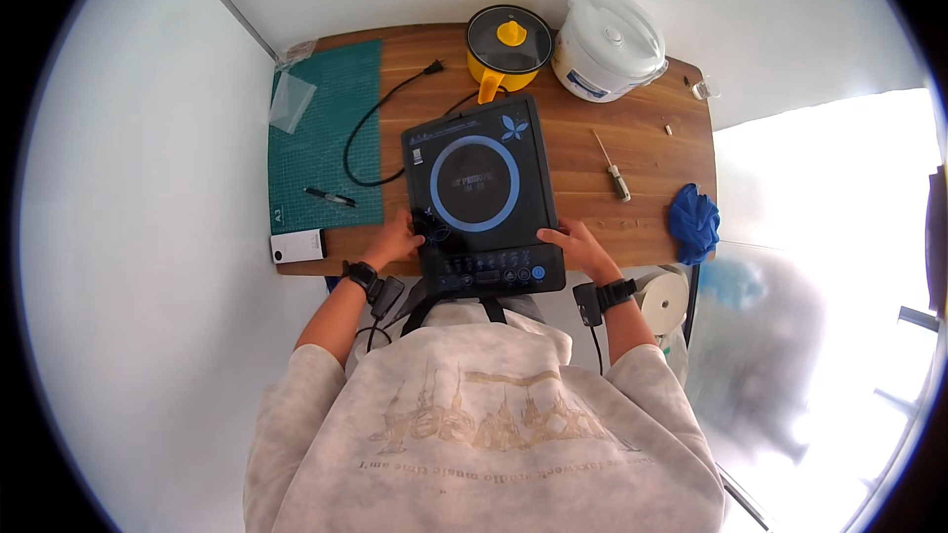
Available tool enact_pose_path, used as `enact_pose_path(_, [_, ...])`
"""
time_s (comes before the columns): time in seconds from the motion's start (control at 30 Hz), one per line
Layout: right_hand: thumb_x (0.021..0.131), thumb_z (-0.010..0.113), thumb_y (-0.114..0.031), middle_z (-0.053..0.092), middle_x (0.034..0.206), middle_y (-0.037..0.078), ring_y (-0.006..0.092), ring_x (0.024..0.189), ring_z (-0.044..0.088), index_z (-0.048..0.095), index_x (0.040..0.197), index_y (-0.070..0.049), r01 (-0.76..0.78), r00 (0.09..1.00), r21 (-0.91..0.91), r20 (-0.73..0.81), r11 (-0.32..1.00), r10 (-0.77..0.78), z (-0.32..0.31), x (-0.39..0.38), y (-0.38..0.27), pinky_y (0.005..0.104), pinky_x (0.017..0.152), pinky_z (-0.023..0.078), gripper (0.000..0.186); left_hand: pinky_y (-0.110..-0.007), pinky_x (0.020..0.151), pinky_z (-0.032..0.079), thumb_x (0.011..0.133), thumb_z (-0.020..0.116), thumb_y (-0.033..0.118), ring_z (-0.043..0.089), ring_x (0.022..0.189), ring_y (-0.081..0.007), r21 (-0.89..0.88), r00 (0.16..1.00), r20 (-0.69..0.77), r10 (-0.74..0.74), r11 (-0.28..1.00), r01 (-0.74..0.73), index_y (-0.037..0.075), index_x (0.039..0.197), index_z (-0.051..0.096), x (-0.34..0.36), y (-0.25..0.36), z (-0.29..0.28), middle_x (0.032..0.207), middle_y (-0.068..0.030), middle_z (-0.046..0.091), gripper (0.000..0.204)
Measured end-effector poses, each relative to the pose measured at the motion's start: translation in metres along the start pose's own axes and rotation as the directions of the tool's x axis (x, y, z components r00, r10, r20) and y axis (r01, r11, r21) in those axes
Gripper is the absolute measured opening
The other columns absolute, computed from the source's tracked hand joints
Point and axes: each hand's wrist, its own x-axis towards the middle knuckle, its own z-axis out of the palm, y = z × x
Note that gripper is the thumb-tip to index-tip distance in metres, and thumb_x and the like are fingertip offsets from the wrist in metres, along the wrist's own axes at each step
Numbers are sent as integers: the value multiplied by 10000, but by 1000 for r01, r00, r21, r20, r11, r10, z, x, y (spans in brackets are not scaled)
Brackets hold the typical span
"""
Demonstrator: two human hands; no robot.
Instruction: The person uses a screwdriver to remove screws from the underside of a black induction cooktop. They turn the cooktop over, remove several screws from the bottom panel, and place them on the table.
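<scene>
We grip the black cooktop (482,192) at its near end on the wooden table (632,138), our left hand (397,239) curled over its left edge. Our right hand (583,247) clasps the right corner, fingers together; a screwdriver (612,168) lies nearby

An induction cooktop (482,192) lies mid-table (642,227) at the near edge, the left hand (397,240) on its left side and the right hand (583,249) on its right. Behind it stand a lidded pot (508,47) and, to the right of that, a rice cooker (606,43). A cutting mat (326,128) lies left with a pen (330,197) on it, a screwdriver (611,167) and a cloth (694,222) right.
</scene>
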Motion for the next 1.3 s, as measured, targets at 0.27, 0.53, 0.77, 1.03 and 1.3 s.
enact_pose_path(0.27, [1019, 569, -503, 695, 1188, 98, 160, 1040, 655, 611, 1292, 64, -146, 959, 375, -172, 916, 223, 7, 5, 61, 293, 931, 505, 630, -334, 603, 609, 943, 687, 222, 717, 820, -226, -218, 996, 78, 39, 976, -21, -21, 1263, 449, -3, 25, -5, 1133, -194, 658, 466])
enact_pose_path(0.53, [1024, 568, -473, 701, 1174, 112, 158, 992, 677, 620, 1260, 77, -172, 947, 448, -170, 877, 273, -1, -17, 60, 285, 891, 529, 602, -320, 649, 602, 982, 669, 240, 712, 861, -200, -139, 974, 225, 37, 990, -5, -43, 1275, 489, -10, 47, -9, 1076, -148, 703, 445])
enact_pose_path(0.77, [941, 658, -228, 687, 1065, 55, 132, 899, 659, 578, 1303, 21, -137, 924, 469, -256, 872, 283, -10, -85, 14, 265, 823, 526, 447, -321, 698, 601, 985, 657, 208, 718, 861, -207, -198, 922, 378, 84, 980, -9, -19, 1241, 559, 0, 56, 14, 1057, -144, 717, 356])
enact_pose_path(1.03, [860, 713, -197, 708, 1001, 66, 148, 863, 652, 561, 1273, 12, 79, 917, 143, -399, 987, -15, -8, -114, -24, 302, 816, 514, 487, -341, 731, 575, 995, 626, 279, 727, 863, -185, 162, 879, 299, 371, 888, -430, -11, 1327, 585, 29, 49, 51, 991, -158, 723, 443])
enact_pose_path(1.3, [831, 731, -329, 689, 806, 223, 428, 801, 665, 546, 1113, -18, -242, 833, -624, -526, 743, -170, 56, -132, -70, 481, 711, 505, 459, -423, 916, 565, 1041, 529, 480, 682, 1086, -268, -371, 840, 477, 257, 926, -72, 70, 1517, 381, -27, 147, 28, 1299, -150, 631, 645])
